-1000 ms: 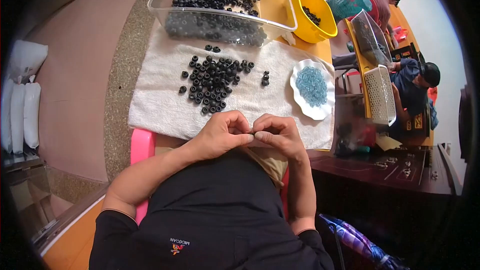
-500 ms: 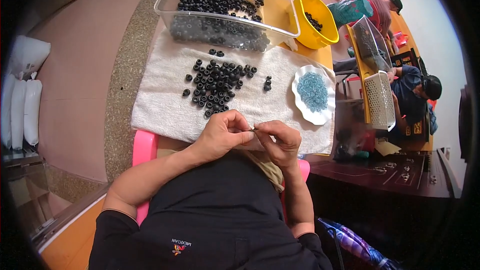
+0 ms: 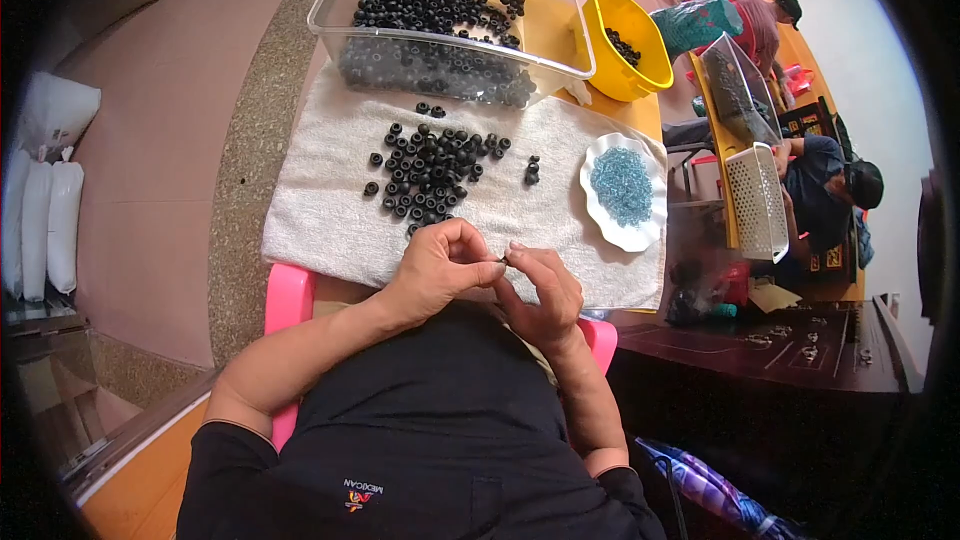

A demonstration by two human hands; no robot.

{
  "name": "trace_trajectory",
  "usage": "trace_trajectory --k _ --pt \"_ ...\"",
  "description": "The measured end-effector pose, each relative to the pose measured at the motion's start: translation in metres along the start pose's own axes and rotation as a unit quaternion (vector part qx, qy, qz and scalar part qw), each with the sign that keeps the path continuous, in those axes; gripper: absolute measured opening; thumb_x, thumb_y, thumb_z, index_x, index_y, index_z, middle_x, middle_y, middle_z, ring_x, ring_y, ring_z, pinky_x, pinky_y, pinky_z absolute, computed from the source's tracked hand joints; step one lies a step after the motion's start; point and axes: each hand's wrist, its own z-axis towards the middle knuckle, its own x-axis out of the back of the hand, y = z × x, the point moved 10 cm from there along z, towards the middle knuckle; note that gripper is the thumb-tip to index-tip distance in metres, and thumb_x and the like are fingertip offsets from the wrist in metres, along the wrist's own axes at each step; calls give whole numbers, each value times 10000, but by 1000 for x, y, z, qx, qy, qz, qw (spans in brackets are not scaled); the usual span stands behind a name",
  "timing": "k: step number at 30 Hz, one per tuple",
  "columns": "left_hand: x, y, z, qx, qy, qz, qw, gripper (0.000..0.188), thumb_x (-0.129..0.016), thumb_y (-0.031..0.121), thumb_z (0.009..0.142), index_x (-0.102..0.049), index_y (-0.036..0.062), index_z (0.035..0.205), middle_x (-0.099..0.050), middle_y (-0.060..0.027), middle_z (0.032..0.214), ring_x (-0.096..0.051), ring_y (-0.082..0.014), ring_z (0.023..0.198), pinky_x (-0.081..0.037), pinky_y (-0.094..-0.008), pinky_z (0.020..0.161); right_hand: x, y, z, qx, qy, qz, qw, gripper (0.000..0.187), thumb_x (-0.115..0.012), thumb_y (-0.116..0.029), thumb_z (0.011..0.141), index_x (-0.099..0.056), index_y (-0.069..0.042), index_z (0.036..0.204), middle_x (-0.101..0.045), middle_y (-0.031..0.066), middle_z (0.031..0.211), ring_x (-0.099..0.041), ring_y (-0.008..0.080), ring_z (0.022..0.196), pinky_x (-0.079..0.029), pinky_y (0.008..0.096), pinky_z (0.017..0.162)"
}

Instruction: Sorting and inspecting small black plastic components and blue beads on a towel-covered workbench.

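Observation:
Close together over the towel's near edge, my left hand [image 3: 445,268] and my right hand [image 3: 545,292] meet fingertip to fingertip. Both are closed in a pinch around something tiny and dark, too small to make out. Just beyond my left hand lies a loose heap of small black round pieces with holes [image 3: 432,172]. Several similar pieces [image 3: 532,172] sit apart to its right. Beyond my right hand, a white scalloped dish [image 3: 653,230] holds many tiny clear-blue pieces [image 3: 621,186]. All of these rest on a white towel [image 3: 330,190].
At the far side stands a clear plastic bin [image 3: 455,45] partly filled with black pieces. A yellow bowl [image 3: 640,85] with a few more is beside it. Two people work at another table on the right, near a white perforated basket [image 3: 757,202]. White sacks [image 3: 66,230] stand at left.
My right hand has shifted slightly left and its fingers have drawn in closer to my left fingertips. My left hand has stayed nearly in place.

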Motion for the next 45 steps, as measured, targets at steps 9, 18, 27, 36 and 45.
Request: trace_trajectory --k 9,18,27,36,45 --pt "0 -7 2 7 -28 30 999 185 -720 -9 830 -548 32 885 -659 -49 854 -638 -90 784 -541 -224 712 1 -9 4 25 -18 -9 999 413 -769 37 660 -585 16 1030 -680 167 891 -695 322 788 -565 364 667" --pt "-5 -6 0 10 -25 20 999 177 -741 42 832 -565 40 851 -641 -6 792 -600 -46 721 -494 -190 626 -1 0 3 -24 -26 29 999 380 -754 50 663 -594 0 1005 -664 139 830 -669 269 703 -538 334 616" --pt "-7 -9 2 24 -23 1 999 196 -706 56 870 -587 1 1015 -641 -42 928 -621 -93 844 -534 -249 778 5 59 6 -228 -97 173 953 251 -680 54 723 -662 -15 964 -613 60 929 -593 129 794 -489 236 685" --pt "-8 -13 0 30 -27 24 999 194 -691 80 886 -603 -9 1034 -639 -42 934 -612 -86 828 -522 -239 728 129 193 118 -231 110 -17 967 292 -679 -15 811 -654 28 1099 -675 46 872 -601 75 781 -480 215 703" --pt "-6 -13 2 35 -24 38 998 179 -671 48 892 -600 -27 1038 -642 -69 981 -631 -100 840 -551 -246 768 67 186 85 -254 7 48 966 218 -711 -10 829 -664 -17 1042 -650 36 830 -603 82 730 -492 225 654"
